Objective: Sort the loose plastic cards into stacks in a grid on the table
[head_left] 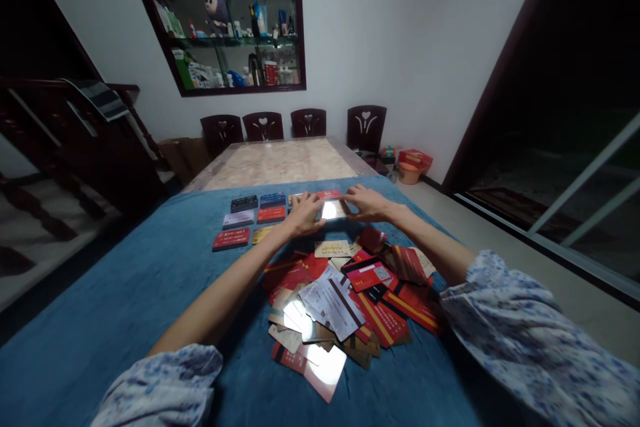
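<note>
Both my arms reach forward over a blue cloth (125, 307). My left hand (303, 213) and my right hand (367, 202) meet at a shiny pale card (332, 209), fingers closed on its two ends as it lies flat on the cloth. A red card (329, 195) lies just behind it. To the left, cards sit in neat rows: dark and blue ones (259, 201) at the back, a grey (239, 218) and a red one (271, 214) in the middle, a red one (231, 238) in front. A loose heap of red, white and tan cards (350, 307) lies between my forearms.
Beyond the cloth, the marble tabletop (280, 161) runs to several dark wooden chairs (287, 125) by the wall. A glass-shelved wall niche (230, 33) holds bottles and a toy. A staircase (60, 147) rises at the left; a sliding glass door (575, 200) is at the right.
</note>
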